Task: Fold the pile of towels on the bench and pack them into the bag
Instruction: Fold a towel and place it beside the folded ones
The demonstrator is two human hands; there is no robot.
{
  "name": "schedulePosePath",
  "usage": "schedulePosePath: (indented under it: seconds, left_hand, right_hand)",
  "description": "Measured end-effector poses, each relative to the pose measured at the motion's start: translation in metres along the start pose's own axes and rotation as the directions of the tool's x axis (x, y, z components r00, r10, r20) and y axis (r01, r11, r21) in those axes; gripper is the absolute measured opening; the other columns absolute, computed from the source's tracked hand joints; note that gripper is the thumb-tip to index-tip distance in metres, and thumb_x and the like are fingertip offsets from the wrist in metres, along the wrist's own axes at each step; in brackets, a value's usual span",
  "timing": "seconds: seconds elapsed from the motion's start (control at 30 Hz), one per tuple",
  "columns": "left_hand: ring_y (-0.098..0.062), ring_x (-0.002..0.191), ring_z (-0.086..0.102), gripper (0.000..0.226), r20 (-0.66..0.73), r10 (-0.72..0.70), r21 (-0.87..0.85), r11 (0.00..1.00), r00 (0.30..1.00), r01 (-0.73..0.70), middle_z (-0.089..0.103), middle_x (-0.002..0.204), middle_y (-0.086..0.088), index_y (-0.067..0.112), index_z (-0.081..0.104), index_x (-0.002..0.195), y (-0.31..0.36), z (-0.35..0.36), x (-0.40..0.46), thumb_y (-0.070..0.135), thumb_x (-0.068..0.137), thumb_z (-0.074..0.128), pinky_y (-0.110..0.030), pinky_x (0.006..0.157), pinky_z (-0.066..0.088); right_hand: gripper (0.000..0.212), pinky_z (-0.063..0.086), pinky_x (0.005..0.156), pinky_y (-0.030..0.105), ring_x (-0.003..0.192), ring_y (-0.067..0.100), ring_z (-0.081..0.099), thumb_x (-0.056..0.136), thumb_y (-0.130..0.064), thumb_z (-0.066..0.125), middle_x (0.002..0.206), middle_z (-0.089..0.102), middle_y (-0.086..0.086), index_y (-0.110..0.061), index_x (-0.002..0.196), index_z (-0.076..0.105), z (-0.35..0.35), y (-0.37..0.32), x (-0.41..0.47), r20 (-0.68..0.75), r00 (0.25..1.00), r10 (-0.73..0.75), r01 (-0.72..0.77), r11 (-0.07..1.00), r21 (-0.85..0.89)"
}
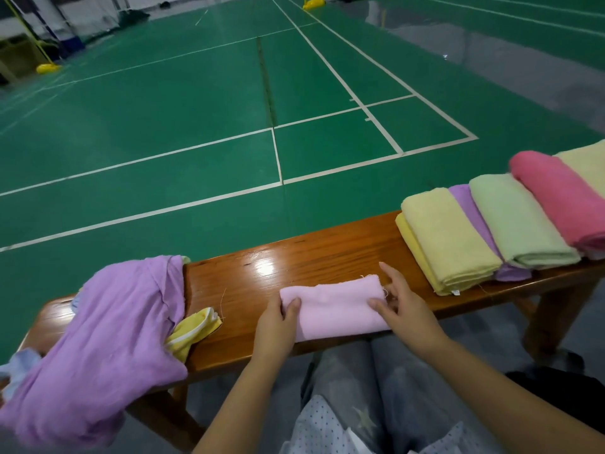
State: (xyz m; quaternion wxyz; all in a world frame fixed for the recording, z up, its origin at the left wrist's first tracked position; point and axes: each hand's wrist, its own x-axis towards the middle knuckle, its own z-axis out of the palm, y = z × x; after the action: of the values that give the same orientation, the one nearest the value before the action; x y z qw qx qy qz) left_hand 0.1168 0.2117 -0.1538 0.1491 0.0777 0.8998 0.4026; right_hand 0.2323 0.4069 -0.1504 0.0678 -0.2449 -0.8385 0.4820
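A small light pink towel [334,306], folded into a rectangle, lies on the wooden bench [311,257] in front of me. My left hand [278,322] grips its left end, thumb on top. My right hand [399,303] holds its right end, thumb on the cloth and fingers at the edge. At the left end of the bench lies an unfolded heap: a big purple towel [111,339] over a yellow one [193,332] and a pale blue one [19,365]. No bag is in view.
Folded towels overlap in a row on the right of the bench: yellow [445,244], purple [471,211], green [520,221], pink [563,198], cream [586,165]. Beyond the bench is a green court floor [196,109]. My knees [360,388] are below.
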Motion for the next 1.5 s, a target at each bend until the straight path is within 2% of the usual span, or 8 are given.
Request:
schedulePosePath:
  seconds: [0.4, 0.6, 0.83, 0.93, 1.03, 1.13, 1.4, 1.5]
  left_hand:
    - [-0.013, 0.090, 0.054, 0.048, -0.022, -0.109, 0.120, 0.986, 0.994, 0.111, 0.058, 0.106, 0.003, 0.014, 0.051, 0.131, 0.003, -0.001, 0.011, 0.045, 0.094, 0.054, -0.025, 0.072, 0.050]
    - [-0.025, 0.115, 0.055, 0.061, -0.138, -0.173, -0.100, 0.982, 0.975, 0.160, 0.054, 0.131, -0.007, 0.013, 0.035, 0.143, 0.001, -0.014, 0.004, 0.034, 0.092, 0.061, -0.034, 0.085, 0.049]
    - [-0.006, 0.087, 0.054, 0.048, -0.253, -0.265, -0.284, 0.940, 0.930, 0.191, 0.055, 0.104, 0.002, 0.012, 0.044, 0.128, -0.026, -0.012, -0.055, 0.035, 0.090, 0.064, -0.025, 0.071, 0.044]
    - [-0.014, 0.090, 0.062, 0.041, 0.003, -0.378, -0.374, 0.858, 0.926, 0.351, 0.063, 0.101, -0.002, 0.012, 0.055, 0.113, -0.029, -0.003, -0.069, 0.044, 0.089, 0.062, -0.032, 0.078, 0.053]
    - [-0.024, 0.099, 0.069, 0.046, 0.373, -0.370, -0.654, 0.546, 0.851, 0.524, 0.071, 0.107, -0.010, 0.009, 0.058, 0.114, -0.017, 0.005, -0.077, 0.044, 0.085, 0.063, -0.035, 0.084, 0.057]
    - [-0.031, 0.105, 0.067, 0.056, 0.453, -0.322, -0.755, 0.357, 0.832, 0.550, 0.071, 0.111, -0.013, 0.005, 0.055, 0.120, -0.008, 0.009, -0.075, 0.036, 0.076, 0.070, -0.047, 0.091, 0.054]
    - [-0.033, 0.108, 0.064, 0.069, 0.446, -0.237, -0.713, 0.488, 0.863, 0.503, 0.067, 0.118, -0.012, 0.015, 0.049, 0.130, 0.007, 0.010, -0.071, 0.020, 0.068, 0.080, -0.056, 0.089, 0.053]
    - [-0.031, 0.108, 0.064, 0.069, 0.443, -0.155, -0.711, 0.539, 0.883, 0.451, 0.065, 0.120, -0.009, 0.020, 0.047, 0.132, 0.019, 0.012, -0.073, 0.020, 0.071, 0.078, -0.052, 0.087, 0.055]
  right_hand:
    - [0.069, 0.048, 0.086, 0.034, 0.106, 0.025, 0.058, 0.091, -0.031, 0.062, 0.116, 0.061, 0.010, -0.014, 0.148, 0.027, 0.004, -0.006, 0.020, -0.020, 0.974, 0.225, -0.226, 0.968, -0.113]
    - [0.067, 0.053, 0.091, 0.046, 0.110, 0.027, 0.058, 0.086, -0.020, 0.068, 0.128, 0.056, 0.013, -0.011, 0.144, 0.034, 0.031, -0.005, -0.010, 0.034, 0.912, 0.409, -0.404, 0.880, 0.248]
    - [0.056, 0.059, 0.062, 0.030, 0.103, 0.027, 0.061, 0.089, -0.014, 0.064, 0.122, 0.054, 0.011, -0.017, 0.136, 0.034, 0.063, -0.015, -0.038, 0.098, 0.885, 0.456, -0.437, 0.738, 0.513]
    - [0.052, 0.059, 0.063, 0.032, 0.098, 0.026, 0.063, 0.090, -0.013, 0.064, 0.123, 0.055, 0.011, -0.018, 0.133, 0.035, 0.067, -0.019, -0.043, 0.132, 0.875, 0.467, -0.453, 0.690, 0.565]
    - [0.051, 0.059, 0.060, 0.031, 0.096, 0.027, 0.065, 0.089, -0.011, 0.064, 0.126, 0.055, 0.011, -0.015, 0.132, 0.037, 0.069, -0.022, -0.051, 0.162, 0.863, 0.478, -0.475, 0.660, 0.581]
    - [0.046, 0.056, 0.053, 0.027, 0.090, 0.025, 0.066, 0.090, -0.010, 0.063, 0.123, 0.055, 0.010, -0.014, 0.128, 0.039, 0.069, -0.024, -0.061, 0.211, 0.860, 0.464, -0.492, 0.647, 0.583]
    - [0.050, 0.056, 0.083, 0.035, 0.101, 0.014, 0.060, 0.078, -0.042, 0.074, 0.119, 0.057, 0.000, -0.024, 0.116, 0.048, 0.046, -0.005, -0.075, 0.246, 0.892, 0.378, -0.448, 0.803, 0.394]
    - [0.055, 0.056, 0.085, 0.034, 0.104, 0.016, 0.059, 0.080, -0.040, 0.070, 0.121, 0.056, 0.000, -0.022, 0.126, 0.044, 0.032, -0.004, -0.075, 0.339, 0.866, 0.368, -0.496, 0.714, 0.494]
